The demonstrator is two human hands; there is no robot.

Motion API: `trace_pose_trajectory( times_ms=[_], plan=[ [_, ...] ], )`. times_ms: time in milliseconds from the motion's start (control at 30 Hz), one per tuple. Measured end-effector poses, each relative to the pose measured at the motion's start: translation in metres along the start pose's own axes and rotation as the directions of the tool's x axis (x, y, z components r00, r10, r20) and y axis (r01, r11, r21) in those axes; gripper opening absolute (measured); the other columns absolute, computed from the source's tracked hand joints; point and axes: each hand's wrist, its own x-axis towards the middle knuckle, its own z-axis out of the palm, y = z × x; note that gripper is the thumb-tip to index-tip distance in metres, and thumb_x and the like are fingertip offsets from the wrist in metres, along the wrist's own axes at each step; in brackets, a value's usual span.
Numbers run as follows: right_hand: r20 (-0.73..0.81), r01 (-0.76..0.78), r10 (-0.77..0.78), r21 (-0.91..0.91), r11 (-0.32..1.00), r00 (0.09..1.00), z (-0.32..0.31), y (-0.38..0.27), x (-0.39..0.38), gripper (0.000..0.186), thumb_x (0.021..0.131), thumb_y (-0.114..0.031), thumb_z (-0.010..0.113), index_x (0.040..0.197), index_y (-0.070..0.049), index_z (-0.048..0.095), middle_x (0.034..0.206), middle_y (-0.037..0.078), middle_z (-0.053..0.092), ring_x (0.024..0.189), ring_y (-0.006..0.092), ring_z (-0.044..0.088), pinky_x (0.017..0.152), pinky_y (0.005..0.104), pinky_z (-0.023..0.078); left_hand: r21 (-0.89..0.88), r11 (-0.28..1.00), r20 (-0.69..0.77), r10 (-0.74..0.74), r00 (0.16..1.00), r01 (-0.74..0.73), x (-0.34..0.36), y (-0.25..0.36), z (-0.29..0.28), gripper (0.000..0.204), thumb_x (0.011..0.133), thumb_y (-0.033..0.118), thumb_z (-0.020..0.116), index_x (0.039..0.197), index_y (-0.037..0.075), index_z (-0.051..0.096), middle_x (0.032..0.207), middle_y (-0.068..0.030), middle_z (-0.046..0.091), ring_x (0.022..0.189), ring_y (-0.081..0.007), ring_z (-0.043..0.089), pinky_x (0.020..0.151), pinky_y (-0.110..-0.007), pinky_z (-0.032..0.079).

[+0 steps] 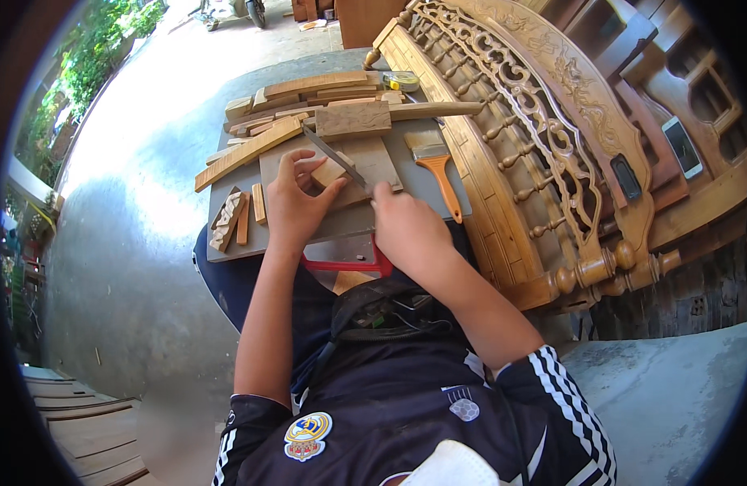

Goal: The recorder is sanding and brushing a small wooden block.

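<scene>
On the flat board (383, 164), we pinch a small wood block (329, 172) in our left hand (295, 201); our right hand (410, 227) grips a metal tool (339, 156) over that board. We judge the block light and stiff, best held by its sides.

Blade (338, 155): near end hidden in right hand (412, 227); wheel (257, 11) cut by top edge.

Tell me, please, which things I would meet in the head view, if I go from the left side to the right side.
Green foliage → notched wood piece → left hand → right hand → black handheld device → white smartphone.
</scene>
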Motion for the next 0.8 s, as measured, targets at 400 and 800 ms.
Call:
trace_pose_trajectory(
  times_ms=[400,800],
  plan=[
    [-0.003,0.028,-0.028,-0.017,0.999,1.000,-0.008,-0.005,0.005,0.017,0.096,-0.011,0.053,0.106,0.003,0.055,0.085,0.022,0.073,0.083,0.0370,0.074,0.069,0.0449,0.061,-0.045,0.999,0.065,0.026,0.998,-0.023,0.002,-0.002,-0.001,0.056,0.076,0.008,0.089,0.118,-0.003,0.054,0.118,-0.0170,0.069,0.111,-0.0222,0.069,0.096,-0.033,0.057],
    [-0.007,0.026,-0.025,0.138,0.990,1.000,0.005,-0.011,0.032,0.020,0.092,-0.008,0.052,0.110,0.002,0.052,0.091,0.025,0.072,0.090,0.0412,0.072,0.077,0.0493,0.059,-0.018,0.999,0.082,-0.044,0.996,0.046,-0.001,-0.001,-0.001,0.056,0.077,0.010,0.088,0.122,0.002,0.056,0.123,-0.0151,0.067,0.114,-0.0229,0.069,0.096,-0.033,0.057]
  ],
)
